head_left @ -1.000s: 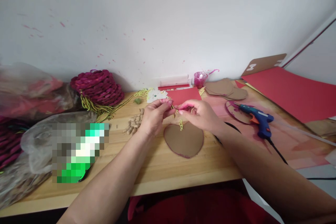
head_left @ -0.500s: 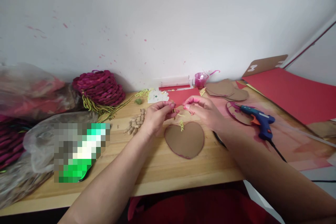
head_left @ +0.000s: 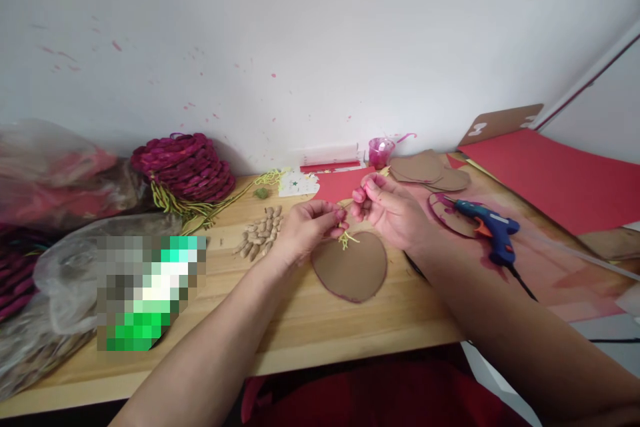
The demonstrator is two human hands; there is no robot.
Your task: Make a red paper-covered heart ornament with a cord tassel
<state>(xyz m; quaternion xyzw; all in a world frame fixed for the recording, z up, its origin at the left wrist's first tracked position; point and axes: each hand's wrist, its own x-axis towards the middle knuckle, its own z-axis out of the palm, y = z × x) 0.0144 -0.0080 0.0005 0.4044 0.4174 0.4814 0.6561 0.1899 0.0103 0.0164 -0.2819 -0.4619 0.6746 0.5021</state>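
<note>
We are pinching a yellow-green strand (head_left: 341, 221) between the thumb and fingers of our left hand (head_left: 341, 215), just above the notched upper edge of the cardboard heart (head_left: 350, 273). Our right hand (head_left: 366, 188) is bending its fingers close together, a little higher and to the right; we cannot tell what, if anything, those fingertips are gripping. A narrow gap is separating the two hands. Yellow threads (head_left: 349, 239) are lying over the notch, but we cannot tell whether they are joining the strand. The heart is resting flat on the wooden table (head_left: 310, 337), its rim showing purple, and a band of wood is running between its lower tip and the front edge.

On the left, a pile of peanuts (head_left: 256, 237) is sitting just beside our wrist and limiting sideways room. Behind the hands, red paper (head_left: 343, 183) is lying flat toward the wall (head_left: 320, 33). On the right, a black cable (head_left: 415, 265) is passing beneath our forearm, while the blue glue gun (head_left: 500, 230) is lying farther out, leaving some space between its nozzle and our right hand.
</note>
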